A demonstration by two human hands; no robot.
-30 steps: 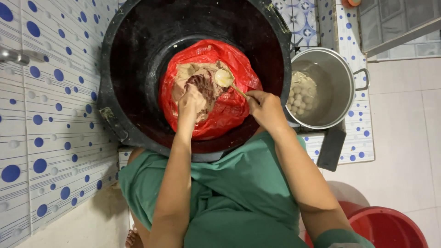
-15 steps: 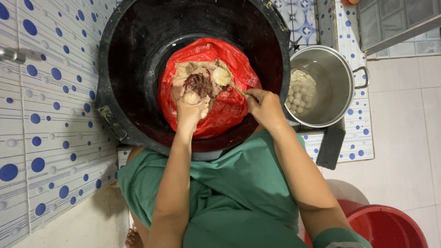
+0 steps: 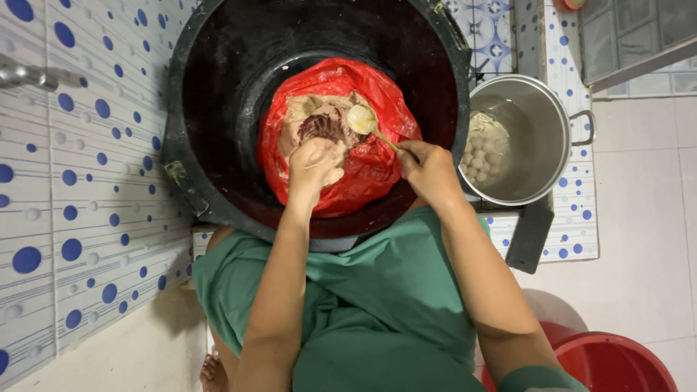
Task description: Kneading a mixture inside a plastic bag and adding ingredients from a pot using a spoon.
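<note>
Both hands (image 3: 314, 163) (image 3: 428, 168) inside red bag (image 3: 377, 174), black basin (image 3: 218, 109) rim close around

Red bag (image 3: 377, 174), black tub (image 3: 218, 109), blue-dotted white tiles (image 3: 72, 181)

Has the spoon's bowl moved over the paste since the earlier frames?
Yes. The metal spoon in the right hand has lifted slightly toward the far rim of the red plastic bag.

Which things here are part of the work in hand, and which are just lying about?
In use: left hand in the beige paste; right hand holding the spoon; red bag; black basin; steel pot of pale balls.

Lying about: red bucket; wall tap.
</note>
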